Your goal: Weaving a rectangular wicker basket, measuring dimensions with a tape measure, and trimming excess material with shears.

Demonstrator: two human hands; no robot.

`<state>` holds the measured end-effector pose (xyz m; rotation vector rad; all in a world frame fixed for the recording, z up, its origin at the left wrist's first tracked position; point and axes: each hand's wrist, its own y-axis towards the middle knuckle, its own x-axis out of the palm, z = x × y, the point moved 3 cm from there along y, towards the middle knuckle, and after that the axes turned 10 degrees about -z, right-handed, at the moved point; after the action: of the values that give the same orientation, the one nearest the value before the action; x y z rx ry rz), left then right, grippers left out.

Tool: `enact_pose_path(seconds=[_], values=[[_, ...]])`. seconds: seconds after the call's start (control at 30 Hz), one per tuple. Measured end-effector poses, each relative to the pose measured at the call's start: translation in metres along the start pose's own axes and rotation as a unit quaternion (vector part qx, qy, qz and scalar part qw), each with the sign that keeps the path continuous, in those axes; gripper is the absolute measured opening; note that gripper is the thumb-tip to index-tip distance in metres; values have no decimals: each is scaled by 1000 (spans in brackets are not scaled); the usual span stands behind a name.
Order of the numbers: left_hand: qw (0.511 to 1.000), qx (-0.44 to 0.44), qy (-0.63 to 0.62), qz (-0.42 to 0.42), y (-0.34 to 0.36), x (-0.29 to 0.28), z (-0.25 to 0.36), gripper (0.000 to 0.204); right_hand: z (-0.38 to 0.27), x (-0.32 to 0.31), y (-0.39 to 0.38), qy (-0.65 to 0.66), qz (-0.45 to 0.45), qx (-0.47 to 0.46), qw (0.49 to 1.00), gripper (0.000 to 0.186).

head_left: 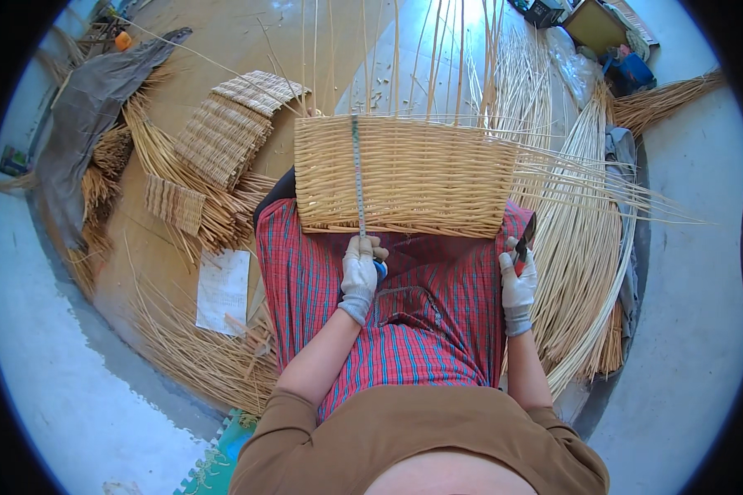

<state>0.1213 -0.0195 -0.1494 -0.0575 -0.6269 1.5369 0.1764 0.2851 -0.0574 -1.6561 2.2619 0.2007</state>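
A pale wicker woven piece (421,177) with long stakes rising from its top edge lies across my lap on red plaid cloth (297,289). My gloved left hand (360,276) is closed on a blue tape measure (379,271) just below the lower edge; its strip runs straight up over the weave to the upper edge. My gloved right hand (518,289), below the right corner, grips a dark cutting tool with a red handle (520,266), partly hidden by the fingers.
Bundles of reeds (574,305) lie right and left on the board floor (330,49). Woven mats (219,132), a paper sheet (221,293) and a grey cloth (82,124) are at left; containers (603,37) stand back right; a green foam mat (231,441) is lower left.
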Motion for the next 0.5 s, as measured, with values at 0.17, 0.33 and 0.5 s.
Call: enact_pose_path(seconds=[0.17,0.33,0.5], values=[[999,29,-25,5,0,-7,2,32,1,1,2,0,2,-17,1000,35],[998,28,-55,17,1,-9,0,25,12,-4,2,13,12,27,999,35],[999,-32,5,24,4,-12,0,27,17,-7,-6,43,24,-11,999,38]])
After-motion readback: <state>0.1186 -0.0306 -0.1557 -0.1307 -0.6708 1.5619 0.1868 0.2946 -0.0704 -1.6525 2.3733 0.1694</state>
